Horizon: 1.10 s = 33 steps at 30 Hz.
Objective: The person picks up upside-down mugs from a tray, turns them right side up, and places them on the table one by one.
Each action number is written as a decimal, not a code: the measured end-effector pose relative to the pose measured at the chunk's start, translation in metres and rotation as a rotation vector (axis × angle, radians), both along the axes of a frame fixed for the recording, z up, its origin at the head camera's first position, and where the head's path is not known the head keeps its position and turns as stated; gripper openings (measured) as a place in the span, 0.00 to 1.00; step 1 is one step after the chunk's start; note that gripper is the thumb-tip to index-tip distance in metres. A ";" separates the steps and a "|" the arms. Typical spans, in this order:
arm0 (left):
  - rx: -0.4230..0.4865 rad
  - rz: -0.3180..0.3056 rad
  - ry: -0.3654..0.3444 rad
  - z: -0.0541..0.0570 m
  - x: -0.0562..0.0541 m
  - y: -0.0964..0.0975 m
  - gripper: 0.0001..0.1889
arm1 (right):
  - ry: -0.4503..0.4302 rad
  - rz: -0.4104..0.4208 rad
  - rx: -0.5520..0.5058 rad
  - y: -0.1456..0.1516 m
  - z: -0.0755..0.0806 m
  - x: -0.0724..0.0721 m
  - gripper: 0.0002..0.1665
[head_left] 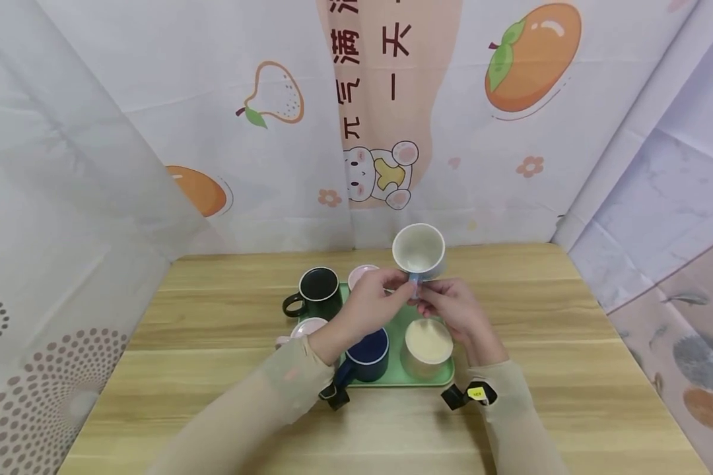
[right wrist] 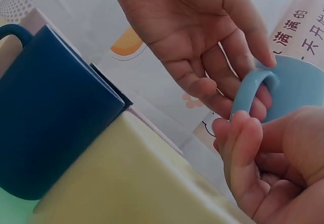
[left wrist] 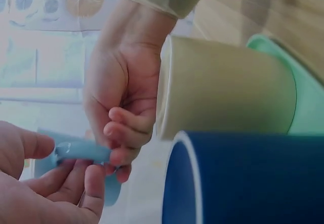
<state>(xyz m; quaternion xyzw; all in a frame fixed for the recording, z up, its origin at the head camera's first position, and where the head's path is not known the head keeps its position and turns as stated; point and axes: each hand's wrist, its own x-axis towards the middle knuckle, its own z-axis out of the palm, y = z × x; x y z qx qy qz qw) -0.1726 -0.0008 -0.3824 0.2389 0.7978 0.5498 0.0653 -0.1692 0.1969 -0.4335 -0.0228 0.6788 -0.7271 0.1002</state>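
Observation:
A light blue mug [head_left: 418, 254] with a pale inside is held up above the far side of a green tray [head_left: 395, 336], its handle turned toward me. My left hand [head_left: 373, 298] has its thumb and fingers around the upper part of the handle [right wrist: 249, 89]. From the other side, my right hand [head_left: 456, 309] pinches the handle's lower end between thumb and fingertips. Below the hands, a cream cup [head_left: 429, 343] and a dark blue mug [head_left: 370, 353] stand upright at the tray's near side.
At the tray's left stand a black mug [head_left: 319, 293] and a pink mug [head_left: 310, 325], partly behind the left forearm. Another pink mug [head_left: 361, 270] shows behind the left hand. The wooden table [head_left: 214, 369] ends at a printed cloth [head_left: 273, 198].

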 end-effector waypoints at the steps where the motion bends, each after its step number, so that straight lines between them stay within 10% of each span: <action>1: 0.013 0.004 -0.028 -0.001 0.001 0.001 0.13 | 0.002 0.003 0.007 0.000 0.000 0.001 0.19; 16: 0.201 -0.008 -0.297 -0.006 0.000 -0.002 0.13 | 0.078 0.020 0.061 0.001 0.002 0.005 0.16; 33: 0.294 -0.062 -0.230 -0.001 0.003 -0.014 0.12 | 0.218 0.092 0.194 -0.003 0.006 0.004 0.18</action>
